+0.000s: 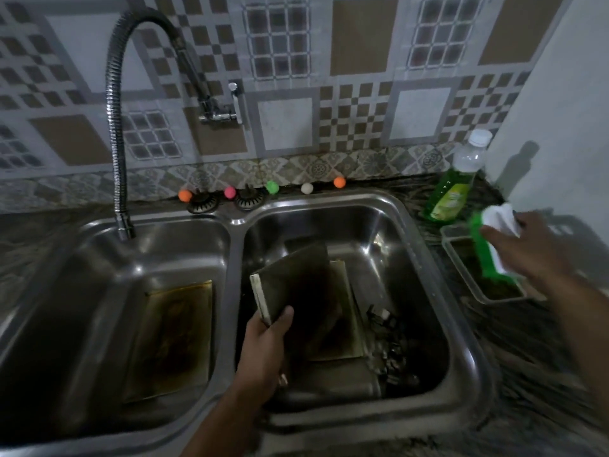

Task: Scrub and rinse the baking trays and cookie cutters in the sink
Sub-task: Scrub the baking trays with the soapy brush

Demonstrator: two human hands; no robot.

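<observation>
While it stands tilted in the right basin at frame centre, the baking tray (296, 285) likely handles stiff, light, slippery; left hand (267, 344) clamps its lower-left rim. Right hand (527, 245) grips scrub brush (491, 249), right edge.

Two stainless steel sink basins were counted, a left one (82, 245) and a right one (412, 232). Three dark, stained rectangular metal baking trays were seen: one (171, 338) in the left basin, one (296, 285) lifted and tilted in the right basin, one (346, 311) beneath it. Five small coloured balls were counted behind the sink: two orange (185, 195) (339, 182), one pink (230, 192), one green (272, 187), one white (306, 188). Two round drain strainers (201, 206) (248, 200), one green soap bottle (458, 179), one green-and-white scrub brush (491, 242), one clear plastic dish (474, 275) and two hands (267, 347) (534, 245) were noted. The small metal cutters (389, 344) could not be counted.
</observation>
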